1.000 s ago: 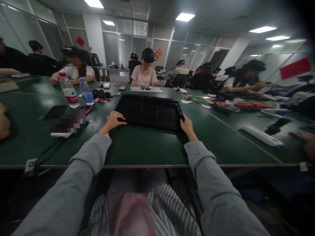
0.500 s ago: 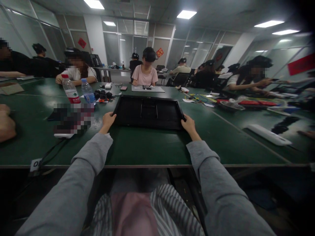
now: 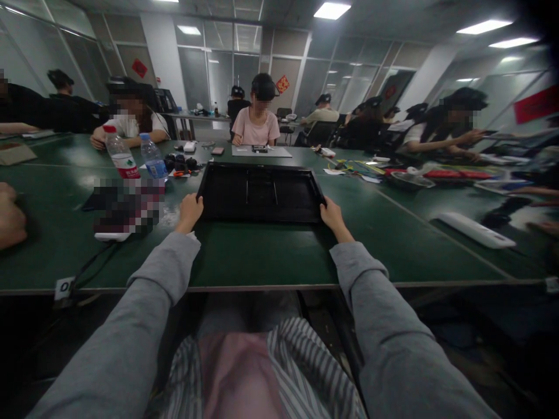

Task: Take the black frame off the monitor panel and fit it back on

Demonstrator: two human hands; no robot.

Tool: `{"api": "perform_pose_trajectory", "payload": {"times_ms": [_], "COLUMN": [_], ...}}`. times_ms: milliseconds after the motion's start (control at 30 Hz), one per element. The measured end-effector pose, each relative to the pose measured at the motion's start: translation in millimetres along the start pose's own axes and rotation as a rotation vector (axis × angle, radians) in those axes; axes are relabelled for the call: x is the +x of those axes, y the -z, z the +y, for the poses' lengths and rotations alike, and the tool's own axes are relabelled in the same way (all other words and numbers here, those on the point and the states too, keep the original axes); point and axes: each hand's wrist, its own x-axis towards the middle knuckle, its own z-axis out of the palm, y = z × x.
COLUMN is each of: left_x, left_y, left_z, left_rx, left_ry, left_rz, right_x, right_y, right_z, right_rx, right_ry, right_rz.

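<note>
A black rectangular tray [image 3: 225, 195] with a raised rim lies on the green table before me; two thin light bars show inside it. My left hand [image 3: 190, 212] is closed around its left edge, near the front corner. On the opposite side, my right hand [image 3: 332, 215] grips the right edge, also close to the front. The fingers of both hands are partly hidden by the tray's rim. Both arms reach forward over the table's near edge.
Left of the tray stand a red-capped bottle [image 3: 121, 154] and a blue-capped bottle [image 3: 154, 158], with a blurred-out object in front. At right lie a white power strip [image 3: 476, 230], a basket [image 3: 410, 179] and cables [image 3: 349, 166]. Another person's hand [image 3: 11, 218] rests far left. Several people sit around.
The tray stays between my two hands, with almost no shift on the table. The camera view has tilted slightly, so the table edge sits a little higher.
</note>
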Motion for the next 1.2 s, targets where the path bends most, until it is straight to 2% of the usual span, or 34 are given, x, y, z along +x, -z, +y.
{"api": "perform_pose_trajectory", "payload": {"times_ms": [200,433,600,800,933,1000,1100,1200], "left_x": [-0.4,-4.0,1.7,12.2,5.1,-3.2,-17.3,-28.0], "left_y": [1.9,1.6,-4.8,-0.1,4.3,7.7,14.4,19.1], "left_z": [0.3,-1.3,-4.6,-9.2,-6.9,0.0,15.6,28.7], "left_rx": [-0.02,-0.009,-0.146,-0.214,-0.182,-0.166,-0.133,-0.117], "left_ry": [-0.006,-0.03,0.03,0.08,0.123,0.089,-0.093,-0.29], "left_rz": [-0.05,-0.029,-0.014,-0.046,-0.043,0.019,0.139,0.086], "right_x": [1.2,-0.9,-3.9,-2.0,-4.3,-7.3,-13.2,-18.2], "right_y": [2.6,4.3,-0.8,-3.8,0.0,4.0,8.6,6.5], "right_z": [1.8,2.7,1.1,3.4,-1.3,-8.4,-23.1,-35.4], "right_rx": [-0.016,0.024,0.042,0.005,-0.036,-0.078,-0.152,-0.22], "right_ry": [-0.013,-0.023,-0.024,-0.033,-0.002,0.011,0.078,0.164], "right_rz": [-0.01,0.022,0.05,0.011,0.103,0.184,0.253,0.223]}}
